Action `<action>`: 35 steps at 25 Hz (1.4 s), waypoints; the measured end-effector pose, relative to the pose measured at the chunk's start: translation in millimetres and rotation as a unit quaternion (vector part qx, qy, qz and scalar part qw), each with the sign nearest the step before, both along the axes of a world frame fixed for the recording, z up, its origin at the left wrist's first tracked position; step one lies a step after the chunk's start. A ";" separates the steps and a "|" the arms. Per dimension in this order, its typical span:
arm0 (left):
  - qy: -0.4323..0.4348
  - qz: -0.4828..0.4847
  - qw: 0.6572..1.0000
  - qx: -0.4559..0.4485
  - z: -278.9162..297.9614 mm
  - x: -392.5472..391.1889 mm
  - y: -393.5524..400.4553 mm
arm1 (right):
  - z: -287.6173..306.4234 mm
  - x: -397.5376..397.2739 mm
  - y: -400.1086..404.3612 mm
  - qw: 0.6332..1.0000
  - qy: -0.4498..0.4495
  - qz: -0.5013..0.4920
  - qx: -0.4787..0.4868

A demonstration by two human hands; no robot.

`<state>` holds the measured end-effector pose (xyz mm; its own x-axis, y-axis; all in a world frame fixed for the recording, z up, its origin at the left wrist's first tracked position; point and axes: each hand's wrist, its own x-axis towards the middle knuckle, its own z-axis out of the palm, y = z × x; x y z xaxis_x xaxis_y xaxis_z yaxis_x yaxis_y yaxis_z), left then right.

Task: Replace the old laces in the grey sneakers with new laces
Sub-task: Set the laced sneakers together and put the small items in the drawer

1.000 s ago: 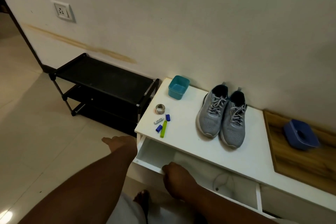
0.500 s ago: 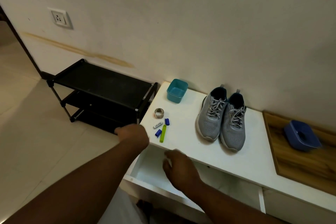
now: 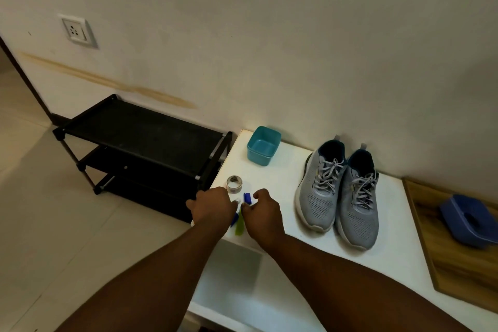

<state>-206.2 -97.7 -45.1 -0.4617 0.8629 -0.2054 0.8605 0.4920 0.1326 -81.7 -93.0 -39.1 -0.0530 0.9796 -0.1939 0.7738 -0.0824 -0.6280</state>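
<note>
A: Where are we? The grey sneakers (image 3: 338,191) sit mid-right of the frame on the white bench (image 3: 280,170), old laces (image 3: 330,174) tied.

B: Our left hand (image 3: 211,209) and right hand (image 3: 260,211) hover curled over small bits; whether they pinch anything, we cannot tell.

A: Laces look soft and limp; we'd pinch the stiff tips, steadying the light shoe.
</note>
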 end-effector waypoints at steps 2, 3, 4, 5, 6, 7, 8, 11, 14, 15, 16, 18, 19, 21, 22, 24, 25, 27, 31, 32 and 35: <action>0.003 -0.001 1.000 0.010 -1.2 1.5 5.8 | -3.7 -1.7 8.4 1.000 -0.017 0.011 -0.021; 0.008 -0.005 1.000 0.015 -1.5 2.1 6.7 | -5.4 -2.5 10.7 0.999 -0.032 0.016 -0.026; 0.013 -0.009 1.000 0.020 -1.6 2.4 6.9 | -7.0 -2.9 12.2 0.998 -0.048 0.019 -0.028; 0.017 -0.014 0.999 0.023 -1.9 2.0 6.7 | -8.2 -3.4 13.7 0.998 -0.061 0.022 -0.029; 0.020 -0.017 0.999 0.026 -3.0 0.7 6.4 | -8.3 -4.4 14.9 0.997 -0.069 0.025 -0.028; 0.022 -0.016 0.999 0.031 -4.0 -1.1 5.7 | -7.9 -5.4 16.4 0.996 -0.077 0.028 -0.028; 0.018 -0.013 0.999 0.035 -5.2 -3.3 4.9 | -7.5 -6.2 17.8 0.996 -0.081 0.028 -0.028; -0.017 0.013 0.999 0.044 -5.3 -4.7 2.3 | -6.1 -6.4 16.9 0.996 -0.085 0.018 -0.028; -0.016 0.026 0.998 0.047 -1.0 -2.1 2.3 | -7.2 -5.2 13.8 0.995 -0.094 0.029 -0.018; -0.012 0.027 0.999 0.046 0.2 -1.3 1.7 | -6.9 -3.5 13.9 0.994 -0.099 0.033 -0.018; -0.007 0.025 0.999 0.045 0.9 -0.7 0.7 | -6.1 -1.0 14.0 0.994 -0.101 0.034 -0.018; 0.002 0.017 0.999 0.045 3.8 2.9 -3.4 | -2.4 8.5 11.7 0.995 -0.094 0.035 -0.015; 0.004 0.011 0.999 0.047 6.7 7.0 -6.7 | 1.1 15.2 8.1 0.996 -0.084 0.033 -0.013; -0.007 -0.001 0.998 0.062 12.9 19.2 -13.9 | 6.3 30.3 -2.2 0.998 -0.049 0.025 0.000; -0.019 -0.010 0.997 0.074 17.1 28.3 -18.8 | 9.0 39.8 -9.9 0.999 -0.028 0.023 0.010; -0.047 -0.031 0.994 0.088 24.8 49.0 -32.9 | 12.7 61.1 -29.7 0.999 -0.001 0.033 0.032; -0.063 -0.043 0.993 0.091 28.1 59.4 -41.1 | 14.7 72.6 -40.7 0.998 0.009 0.040 0.039; -0.097 -0.065 0.989 0.087 27.9 79.7 -58.3 | 15.4 97.2 -63.1 0.998 0.017 0.049 0.040; -0.148 -0.079 0.984 0.054 5.1 108.6 -95.7 | 6.1 138.8 -99.4 0.998 0.010 0.062 0.024; -0.160 -0.078 0.983 0.043 -3.4 114.8 -104.0 | 2.4 147.7 -107.3 0.997 0.013 0.073 0.023; -0.171 -0.072 0.983 -0.007 -25.1 129.2 -119.3 | -10.8 167.3 -126.2 0.992 -0.027 0.119 0.032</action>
